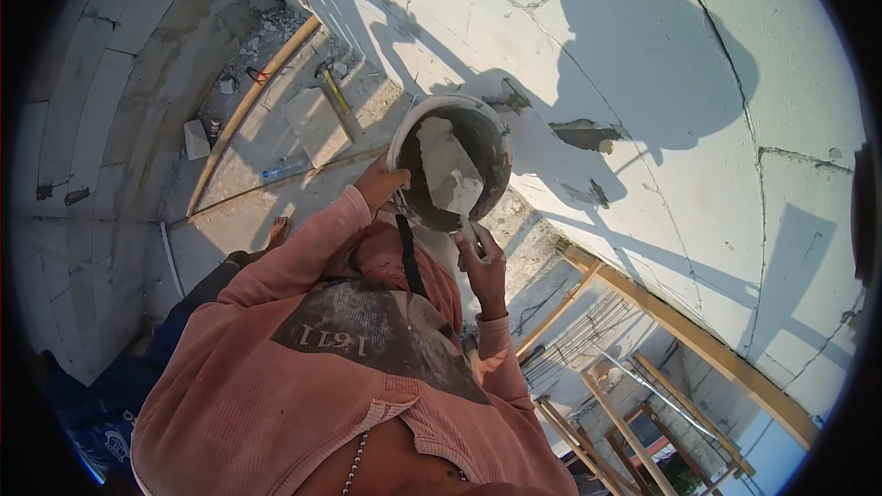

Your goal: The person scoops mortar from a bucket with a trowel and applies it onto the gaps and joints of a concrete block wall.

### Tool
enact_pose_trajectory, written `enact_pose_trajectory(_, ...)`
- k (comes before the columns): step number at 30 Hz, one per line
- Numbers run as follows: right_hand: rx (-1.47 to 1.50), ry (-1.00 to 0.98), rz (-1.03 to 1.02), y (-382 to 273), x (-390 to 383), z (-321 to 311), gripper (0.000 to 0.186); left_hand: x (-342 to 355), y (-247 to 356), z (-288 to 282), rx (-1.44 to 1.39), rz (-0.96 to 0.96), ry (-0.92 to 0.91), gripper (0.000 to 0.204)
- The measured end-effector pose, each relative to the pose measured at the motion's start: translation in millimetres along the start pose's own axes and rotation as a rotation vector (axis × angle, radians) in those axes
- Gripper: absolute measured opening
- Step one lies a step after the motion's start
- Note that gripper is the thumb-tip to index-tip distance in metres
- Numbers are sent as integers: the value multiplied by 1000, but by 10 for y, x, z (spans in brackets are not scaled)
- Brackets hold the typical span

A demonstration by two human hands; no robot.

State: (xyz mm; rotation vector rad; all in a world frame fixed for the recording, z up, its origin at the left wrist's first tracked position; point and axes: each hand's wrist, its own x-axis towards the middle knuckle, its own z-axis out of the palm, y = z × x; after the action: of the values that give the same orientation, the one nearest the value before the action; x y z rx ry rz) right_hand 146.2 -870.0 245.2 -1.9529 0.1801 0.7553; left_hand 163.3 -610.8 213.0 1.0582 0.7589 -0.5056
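Note:
A round bucket (501, 142), its inside coated with grey mortar, is held up in front of my chest beside the block wall. My left hand (378, 184) is closed on the bucket's left rim. My right hand (482, 264) is closed at the near rim around the pale, smeared handle of what looks like a trowel (448, 165). Its broad, mortar-covered blade lies inside the bucket. How much mortar is under the blade is hidden.
A pale block wall (680, 184) with chipped holes rises at right. Timber beams (698, 340) cross the lower right. At left lie a long curved pole (243, 119), a block (196, 140), a flat slab (317, 126) and a yellow-handled tool (335, 90). Another person's dark-blue clothing (119, 422) shows lower left.

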Motion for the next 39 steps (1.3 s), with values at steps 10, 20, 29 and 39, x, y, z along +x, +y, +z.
enact_pose_trajectory(10, -218, 46, -147, -562, 100, -71, 44, 212, -279, -472, -202, 48, 119, 60)
enact_pose_trajectory(20, -655, -46, -284, 112, 496, -356, 35, 265, -821, -132, -378, 239, 156, 42)
enact_pose_trajectory(29, -725, -309, -145, 1131, 1077, 114, 31, 1404, -2778, -127, -391, 126, 582, 45)
enact_pose_trajectory(39, -628, -358, -169, 2231, 2131, 692, 21, 2174, -3345, -663, -671, 205, 571, 53)
